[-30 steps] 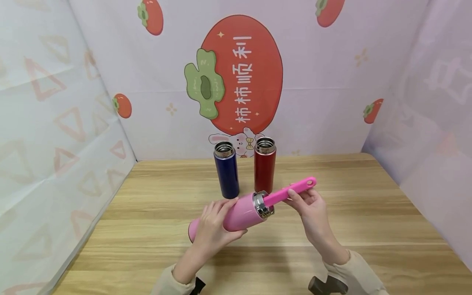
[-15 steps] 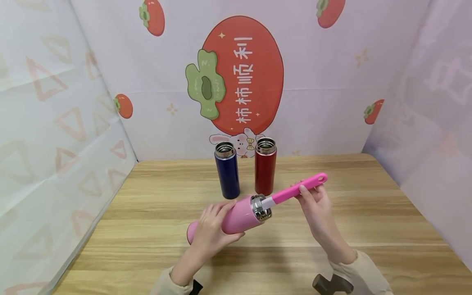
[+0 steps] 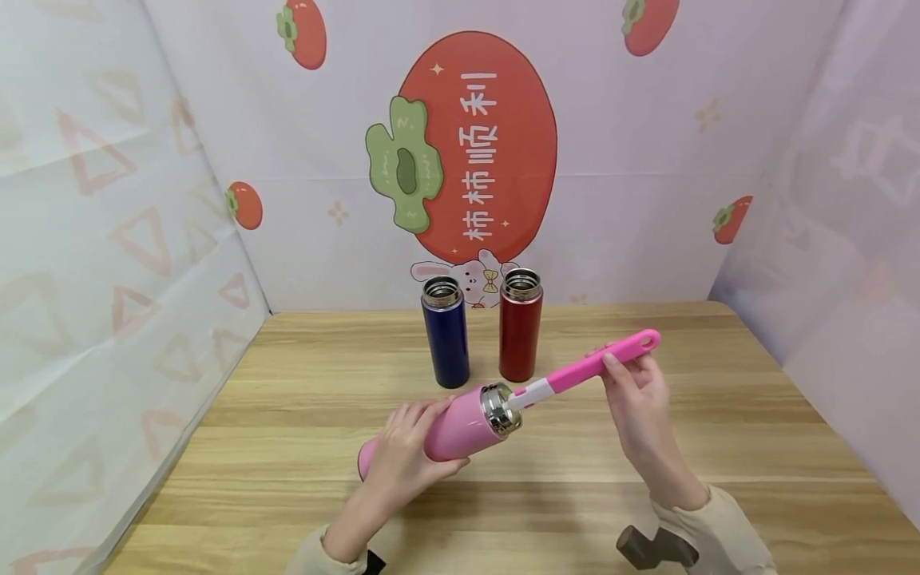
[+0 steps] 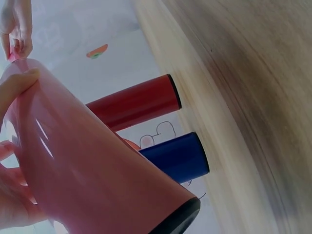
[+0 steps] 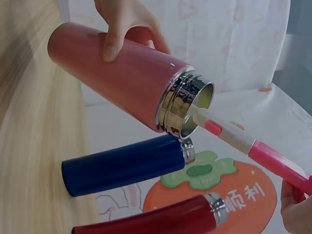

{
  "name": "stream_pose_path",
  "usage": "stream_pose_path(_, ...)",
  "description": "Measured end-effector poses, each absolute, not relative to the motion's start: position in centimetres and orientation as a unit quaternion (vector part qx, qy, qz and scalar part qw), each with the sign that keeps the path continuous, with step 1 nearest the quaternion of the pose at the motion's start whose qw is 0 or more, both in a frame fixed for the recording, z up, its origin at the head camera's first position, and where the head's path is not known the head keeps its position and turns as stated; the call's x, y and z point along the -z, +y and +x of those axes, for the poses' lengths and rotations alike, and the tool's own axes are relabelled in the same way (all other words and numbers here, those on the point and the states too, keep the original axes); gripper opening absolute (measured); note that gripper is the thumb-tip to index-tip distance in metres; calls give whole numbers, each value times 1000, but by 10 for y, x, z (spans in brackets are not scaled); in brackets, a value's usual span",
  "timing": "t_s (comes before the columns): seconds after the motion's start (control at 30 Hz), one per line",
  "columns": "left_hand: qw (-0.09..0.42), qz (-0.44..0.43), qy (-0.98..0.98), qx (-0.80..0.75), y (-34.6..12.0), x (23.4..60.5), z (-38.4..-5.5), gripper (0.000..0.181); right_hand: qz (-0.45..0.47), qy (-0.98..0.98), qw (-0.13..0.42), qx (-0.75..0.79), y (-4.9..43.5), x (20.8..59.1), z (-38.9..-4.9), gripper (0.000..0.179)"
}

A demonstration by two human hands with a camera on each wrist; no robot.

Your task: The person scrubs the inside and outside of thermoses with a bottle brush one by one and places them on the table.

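Observation:
My left hand [image 3: 404,457] grips a pink thermos bottle [image 3: 463,423] round its body, tilted with its open metal mouth up to the right. My right hand [image 3: 638,407] pinches the bright pink handle [image 3: 600,363] of a bottle brush. The brush's white shaft [image 5: 234,134] runs into the bottle's mouth, as the right wrist view shows. Its head is hidden inside the bottle. In the left wrist view the pink bottle [image 4: 92,161] fills the near side, with fingers round it.
A blue bottle [image 3: 447,339] and a red bottle [image 3: 521,331] stand upright and uncapped behind the hands on the wooden table [image 3: 287,383]. A printed cloth backdrop [image 3: 611,200] rises behind the table, with cloth at both sides.
My right hand has drawn the brush up and to the right, so its white shaft now shows outside the mouth. The pink bottle has shifted slightly left and down in my left hand.

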State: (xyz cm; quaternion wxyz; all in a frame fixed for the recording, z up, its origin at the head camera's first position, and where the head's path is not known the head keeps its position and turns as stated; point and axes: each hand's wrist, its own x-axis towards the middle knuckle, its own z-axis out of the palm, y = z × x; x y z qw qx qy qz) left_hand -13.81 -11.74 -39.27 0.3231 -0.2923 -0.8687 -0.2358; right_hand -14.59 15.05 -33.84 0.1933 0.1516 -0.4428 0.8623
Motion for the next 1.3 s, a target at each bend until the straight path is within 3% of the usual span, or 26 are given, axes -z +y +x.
stream_pose_path(0.33, 312, -296, -869, 243, -120, 393, -137, 73, 98, -411, 190, -886, 156, 328, -149, 15)
stream_pose_path(1.3, 304, -305, -873, 230, -127, 388, -135, 69, 105, -347, 220, -906, 188, 303, -155, 14)
